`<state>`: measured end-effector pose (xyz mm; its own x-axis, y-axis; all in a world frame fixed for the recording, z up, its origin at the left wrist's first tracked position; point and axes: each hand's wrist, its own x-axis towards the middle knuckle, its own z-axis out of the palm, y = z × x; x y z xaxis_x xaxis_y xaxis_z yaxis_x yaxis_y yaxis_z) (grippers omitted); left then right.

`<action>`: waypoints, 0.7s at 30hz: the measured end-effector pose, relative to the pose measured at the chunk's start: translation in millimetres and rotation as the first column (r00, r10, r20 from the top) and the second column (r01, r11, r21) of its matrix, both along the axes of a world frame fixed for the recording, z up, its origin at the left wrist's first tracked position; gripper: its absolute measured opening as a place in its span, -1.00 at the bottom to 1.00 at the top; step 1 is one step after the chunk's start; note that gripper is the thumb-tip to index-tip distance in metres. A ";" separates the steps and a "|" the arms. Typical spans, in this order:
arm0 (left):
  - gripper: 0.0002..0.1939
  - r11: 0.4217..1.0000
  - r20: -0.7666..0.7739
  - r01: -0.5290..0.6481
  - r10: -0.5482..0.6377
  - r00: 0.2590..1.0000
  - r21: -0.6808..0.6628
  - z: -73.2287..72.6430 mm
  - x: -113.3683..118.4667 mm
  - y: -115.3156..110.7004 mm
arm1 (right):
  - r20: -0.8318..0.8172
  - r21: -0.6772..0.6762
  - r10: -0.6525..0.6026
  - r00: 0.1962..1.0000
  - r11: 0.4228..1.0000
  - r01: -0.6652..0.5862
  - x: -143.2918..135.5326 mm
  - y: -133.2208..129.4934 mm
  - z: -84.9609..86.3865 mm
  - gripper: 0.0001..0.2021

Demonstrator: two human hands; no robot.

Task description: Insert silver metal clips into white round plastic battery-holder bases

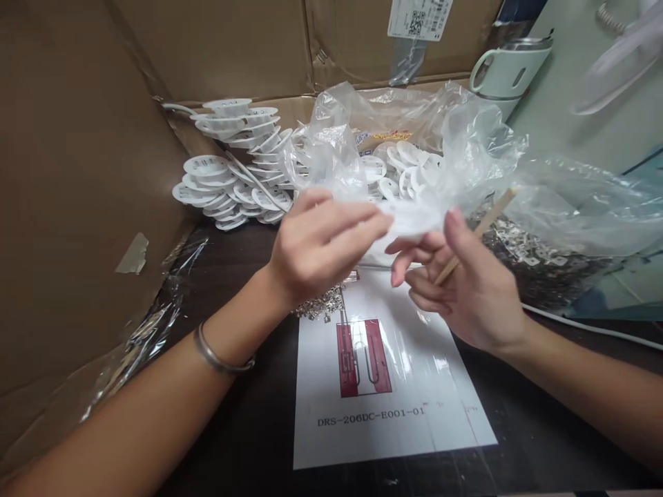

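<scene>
My left hand (329,241) is raised over the top of a printed sheet, its fingers bent and pressed together against a blurred white plastic piece (417,219). The far side of its grip is hidden. My right hand (466,283) is just to the right of that piece, palm turned inward, thumb and fingertips apart. A thin wooden stick (494,215) slants through the right hand, held by its curled lower fingers. Beneath the hands lies the printed sheet (331,438) with a red-and-white picture. Small metal parts (324,304) are heaped by its upper left edge.
Stacked white plastic spools (207,183) stand at the back left. More white spools (407,162) sit in a clear plastic bag (336,110). At right, another bag holds many metal pieces (539,266). A pale green mug (510,72) stands behind; cardboard (67,172) walls the left.
</scene>
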<state>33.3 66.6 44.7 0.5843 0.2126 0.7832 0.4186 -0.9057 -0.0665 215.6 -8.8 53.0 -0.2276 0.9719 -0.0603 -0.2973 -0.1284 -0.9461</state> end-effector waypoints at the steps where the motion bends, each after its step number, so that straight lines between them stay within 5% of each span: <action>1: -0.71 0.994 -0.012 0.085 -0.085 0.996 0.063 -3.0 -6.7 -4.1 | -0.011 -0.003 0.032 0.999 0.999 -0.032 -6.1 2.4 -4.7 -0.57; 3: -0.70 0.992 -0.020 0.123 -0.122 0.992 0.030 -6.9 -17.1 -11.4 | -0.009 0.006 0.053 0.999 0.999 -0.053 -14.0 5.1 -14.0 -0.63; 6: -0.47 0.969 0.019 0.007 -0.003 1.000 -0.247 -8.4 -25.7 -19.8 | 0.045 0.042 0.072 0.996 0.996 -0.074 -18.3 8.1 -27.1 -0.65; 10: -0.08 0.768 -0.013 -0.031 0.030 0.999 -0.639 -11.9 -30.9 -23.4 | 0.112 0.119 0.190 0.975 0.972 -0.203 -22.1 17.3 -40.9 -0.60; 14: -0.19 0.606 0.029 0.005 0.030 0.999 -0.795 -23.2 -32.7 -22.1 | 0.104 0.023 0.253 0.962 0.966 -0.257 -29.6 27.9 -47.6 -0.50; 16: -0.28 0.559 0.170 0.097 0.080 0.982 -0.824 -30.8 -31.5 -20.6 | 0.132 -0.014 0.159 0.978 0.987 -0.158 -32.8 25.7 -50.0 -0.45; 19: -0.40 0.494 0.348 0.241 0.137 0.927 -0.835 -42.2 -27.7 -16.2 | 0.144 0.004 -0.056 0.988 0.998 0.056 -32.7 3.7 -53.0 -0.43; 21: -0.45 0.495 0.409 0.272 0.191 0.892 -0.825 -48.7 -25.6 -12.1 | 0.139 0.032 0.015 0.990 0.999 -0.020 -28.7 -20.0 -53.1 -0.40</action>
<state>7.7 54.4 -4.0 0.2974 0.8805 0.3693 0.1508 -0.4252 0.8924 186.9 -28.8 -0.1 -0.2360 0.9699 -0.0604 -0.1613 -0.1004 -0.9818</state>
